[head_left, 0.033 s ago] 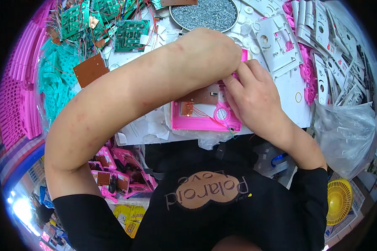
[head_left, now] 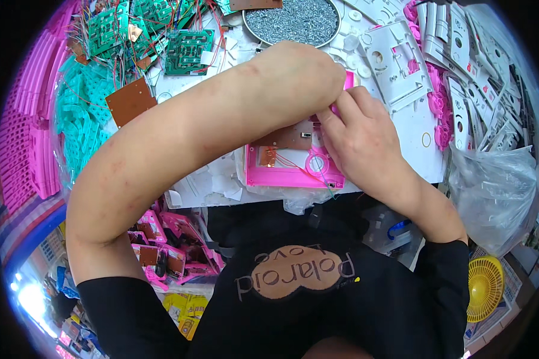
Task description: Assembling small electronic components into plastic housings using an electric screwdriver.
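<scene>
On the table edge in front of me lies a pink plastic casing point(head_left: 269, 178) with a brown circuit board point(head_left: 284, 139) inside. The board carries a small slide switch, and thin red and green wires cross the casing's near part. My left forearm stretches over the casing. The back of my left hand point(head_left: 317, 75) shows beyond it, bent at the wrist, its fingers hidden. My right hand point(head_left: 365, 131) is curled at the casing's right side, fingers drawn together beside the left hand. What its fingertips pinch is covered.
A round tray of small screws point(head_left: 293, 23) sits at the back. Green circuit boards point(head_left: 188, 51) with wires and teal plastic parts point(head_left: 81, 113) are piled left. White panels point(head_left: 395, 63) lie right, above a clear plastic bag point(head_left: 491, 191). Pink assembled casings point(head_left: 185, 239) are below the table's left edge.
My left forearm and right hand have shifted only very slightly. The casing and the things around it stay where they were.
</scene>
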Available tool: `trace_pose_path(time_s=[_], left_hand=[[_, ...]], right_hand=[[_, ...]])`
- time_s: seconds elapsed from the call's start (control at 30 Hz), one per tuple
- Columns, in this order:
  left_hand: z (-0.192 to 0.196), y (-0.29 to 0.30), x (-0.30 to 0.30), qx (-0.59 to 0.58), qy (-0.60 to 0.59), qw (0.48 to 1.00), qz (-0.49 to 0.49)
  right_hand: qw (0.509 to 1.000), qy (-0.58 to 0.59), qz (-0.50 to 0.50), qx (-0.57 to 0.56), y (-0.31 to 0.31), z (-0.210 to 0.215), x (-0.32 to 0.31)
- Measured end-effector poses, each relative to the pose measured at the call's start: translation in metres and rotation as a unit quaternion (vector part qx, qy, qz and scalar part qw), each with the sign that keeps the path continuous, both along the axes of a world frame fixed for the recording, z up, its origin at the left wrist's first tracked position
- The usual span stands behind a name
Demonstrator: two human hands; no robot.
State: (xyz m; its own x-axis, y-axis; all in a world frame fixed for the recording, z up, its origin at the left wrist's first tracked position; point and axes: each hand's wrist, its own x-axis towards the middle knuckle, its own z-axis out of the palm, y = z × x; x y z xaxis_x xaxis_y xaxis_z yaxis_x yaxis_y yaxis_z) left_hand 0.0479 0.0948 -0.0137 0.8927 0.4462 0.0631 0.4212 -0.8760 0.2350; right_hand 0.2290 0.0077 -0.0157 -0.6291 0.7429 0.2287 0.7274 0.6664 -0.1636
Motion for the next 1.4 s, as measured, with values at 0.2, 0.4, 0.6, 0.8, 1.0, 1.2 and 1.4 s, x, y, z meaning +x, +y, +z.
trace_pose_path(time_s=[0.2, 0.4, 0.6, 0.8, 1.0, 1.2, 1.4], left_hand=[[0.002, -0.026, -0.032, -0.060, -0.198, 0.969, 0.137], [-0.007, -0.085, -0.044, -0.079, -0.202, 0.961, 0.173], [-0.016, -0.089, -0.041, -0.011, -0.201, 0.961, 0.188], [-0.015, -0.095, -0.045, 0.016, -0.195, 0.962, 0.188], [-0.002, -0.096, -0.041, -0.033, -0.174, 0.959, 0.221], [-0.004, -0.099, -0.036, 0.027, -0.130, 0.973, 0.187], [0.006, -0.106, -0.035, 0.079, -0.050, 0.978, 0.187]], right_hand=[[0.994, 0.082, 0.040, -0.056, 0.008, 0.003, 0.014], [0.982, 0.168, 0.017, -0.085, -0.024, 0.009, 0.014], [0.983, 0.164, -0.038, -0.076, -0.043, 0.002, -0.001], [0.982, 0.168, -0.046, -0.077, -0.046, -0.004, -0.002], [0.981, 0.171, -0.048, -0.075, -0.044, -0.006, -0.001], [0.985, 0.162, -0.051, -0.041, -0.032, -0.011, 0.001], [0.994, 0.078, 0.076, -0.025, -0.001, -0.003, 0.011]])
